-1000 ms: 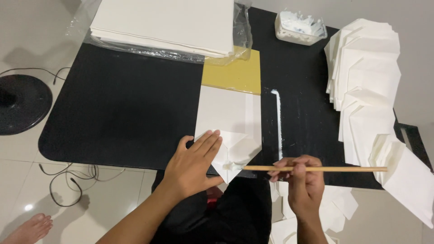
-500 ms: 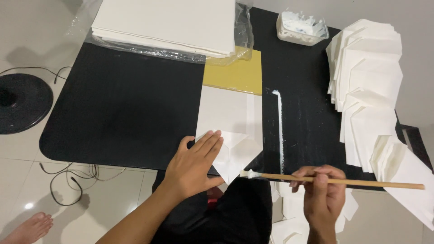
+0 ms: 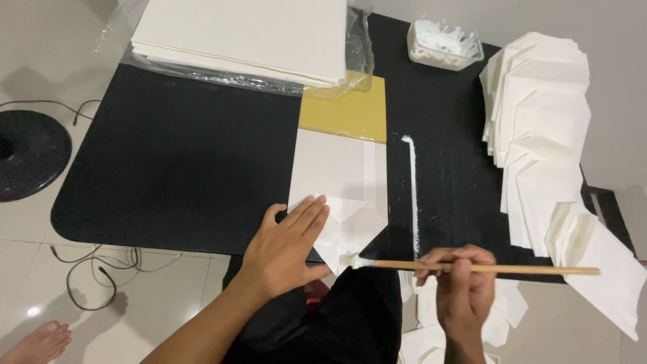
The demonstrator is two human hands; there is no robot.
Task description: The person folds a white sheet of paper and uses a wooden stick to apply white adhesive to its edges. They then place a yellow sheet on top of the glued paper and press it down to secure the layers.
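My left hand [image 3: 286,249] lies flat, fingers spread a little, pressing the lower left corner of the folded white paper [image 3: 340,185] at the lower middle of the frame. The paper sits on the black table [image 3: 182,162], its near end folded to a point just above the table's edge, its far end overlapping a yellow sheet [image 3: 347,111].

My right hand [image 3: 461,286], lower right of the frame, is closed around a thin wooden brush [image 3: 472,267], pinching the handle between thumb and fingertips. The brush lies almost level; its white tip touches the point of the folded paper, its tail reaches toward the right edge.

A white glue streak [image 3: 411,195] runs down the table just right of the paper. Upper middle: 1 stack of white sheets [image 3: 249,34] on clear plastic. Upper right: a clear tub [image 3: 445,44] with white paste. Right edge: a fanned row of folded white pieces [image 3: 539,135]. More white pieces [image 3: 499,317] lie below the table edge near my right hand.
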